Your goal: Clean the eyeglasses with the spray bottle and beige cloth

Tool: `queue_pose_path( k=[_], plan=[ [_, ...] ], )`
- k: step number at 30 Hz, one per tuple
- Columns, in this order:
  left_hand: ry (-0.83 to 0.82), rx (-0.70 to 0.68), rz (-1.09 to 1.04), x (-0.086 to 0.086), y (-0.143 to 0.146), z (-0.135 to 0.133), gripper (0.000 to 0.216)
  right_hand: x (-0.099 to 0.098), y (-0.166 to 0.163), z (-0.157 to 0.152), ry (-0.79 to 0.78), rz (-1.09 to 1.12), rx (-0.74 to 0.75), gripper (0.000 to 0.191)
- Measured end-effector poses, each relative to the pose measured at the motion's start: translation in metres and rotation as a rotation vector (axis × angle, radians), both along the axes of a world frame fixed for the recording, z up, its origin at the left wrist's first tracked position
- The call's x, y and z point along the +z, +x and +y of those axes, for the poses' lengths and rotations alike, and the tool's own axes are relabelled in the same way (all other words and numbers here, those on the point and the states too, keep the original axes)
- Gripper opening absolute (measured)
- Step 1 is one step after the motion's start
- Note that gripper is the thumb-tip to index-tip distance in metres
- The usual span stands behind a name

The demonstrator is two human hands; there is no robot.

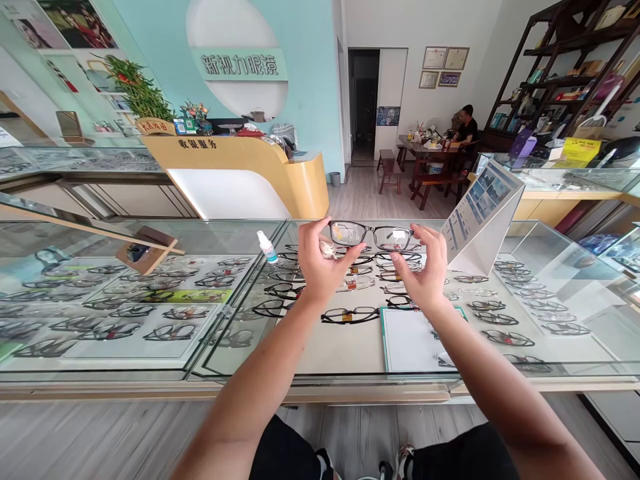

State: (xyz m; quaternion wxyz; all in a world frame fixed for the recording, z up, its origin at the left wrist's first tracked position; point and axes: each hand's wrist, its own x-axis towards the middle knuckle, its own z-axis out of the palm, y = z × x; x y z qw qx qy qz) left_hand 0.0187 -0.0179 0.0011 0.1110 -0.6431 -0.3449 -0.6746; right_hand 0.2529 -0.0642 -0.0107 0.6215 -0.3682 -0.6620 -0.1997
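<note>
Black-rimmed glasses (371, 229) held above the glass-topped desk (360, 395), gripped at one end by left fingers (309, 243), at the other by right fingers (433, 247). Small whitish wad (327, 249) also held at left. Bottle (267, 247) stood farther left. Desk's far right edge partly blocked by display card (483, 207). Rows of spectacles (350, 316) seen through glass, partly hidden by forearms (273, 357).

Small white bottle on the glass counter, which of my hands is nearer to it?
Left. Your left hand is to the bottle's right; your right hand is farther right, holding the glasses' other end.
</note>
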Motion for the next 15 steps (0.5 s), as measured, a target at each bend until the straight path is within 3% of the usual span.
queue_pose_path(
  k=[9, 12, 15],
  plan=[
    [0.051, -0.029, -0.05, 0.001, 0.01, -0.001, 0.077, 0.008, -0.004, 0.0, -0.022, 0.029, -0.07, 0.06],
    [0.099, -0.044, -0.056, 0.02, 0.011, 0.003, 0.077, 0.032, -0.004, -0.003, 0.018, 0.018, -0.042, 0.063],
    [0.142, -0.035, -0.059, 0.053, 0.009, 0.008, 0.083, 0.069, -0.004, -0.009, 0.008, -0.007, -0.062, 0.064]
  ],
)
